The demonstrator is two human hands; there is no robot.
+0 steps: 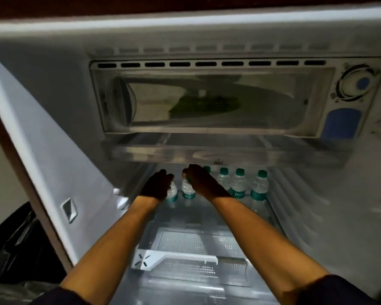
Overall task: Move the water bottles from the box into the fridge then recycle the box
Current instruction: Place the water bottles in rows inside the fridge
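Observation:
Both my arms reach deep into the open fridge. My left hand grips the top of a small clear water bottle with a teal label. Beside it, my right hand holds the neck of a second bottle. Both bottles stand upright on the glass shelf. To their right a row of several more bottles with green caps stands on the same shelf, the last one near the right wall. The box is out of view.
A clear freezer compartment door and a drip tray hang just above my hands. A thermostat dial sits at upper right. A lower shelf with a white trim lies below. A dark plastic bag is outside at left.

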